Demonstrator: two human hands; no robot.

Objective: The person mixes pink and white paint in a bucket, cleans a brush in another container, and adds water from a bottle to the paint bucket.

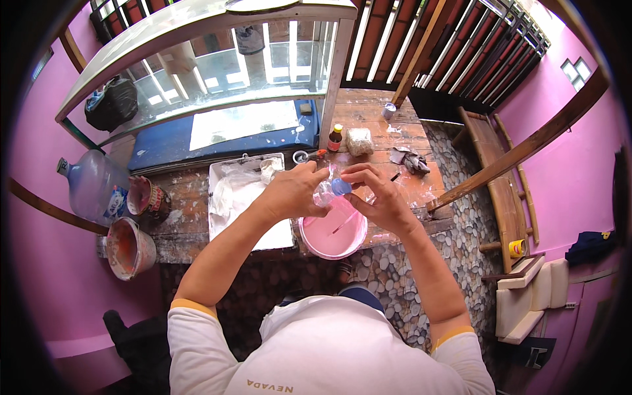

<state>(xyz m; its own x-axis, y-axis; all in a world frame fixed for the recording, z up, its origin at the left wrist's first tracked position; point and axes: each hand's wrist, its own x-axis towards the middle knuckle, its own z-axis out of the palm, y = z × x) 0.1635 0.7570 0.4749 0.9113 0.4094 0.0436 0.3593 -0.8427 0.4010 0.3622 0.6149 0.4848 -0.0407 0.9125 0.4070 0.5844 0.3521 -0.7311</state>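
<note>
My left hand [296,191] is closed around a small clear plastic bottle [322,196], tilted on its side. The fingers of my right hand [383,197] pinch at its blue cap [341,187]; whether the cap is loose, I cannot tell. Both hands are over the rim of a pink bucket [303,240] that holds smooth pink liquid [326,238]. A thin stick [343,225] slants across the bucket. Left of the bucket, a white tray [284,238] holds white material and a crumpled plastic bag [240,178].
Behind, on the paint-marked wooden table [184,227], stand a dark bottle with a yellow cap [335,137], a bag of pale grains [359,141] and a crumpled dark cloth [409,160]. Stained buckets [131,249] and a large water jug [99,184] are at left. A glass cabinet [341,72] rises behind.
</note>
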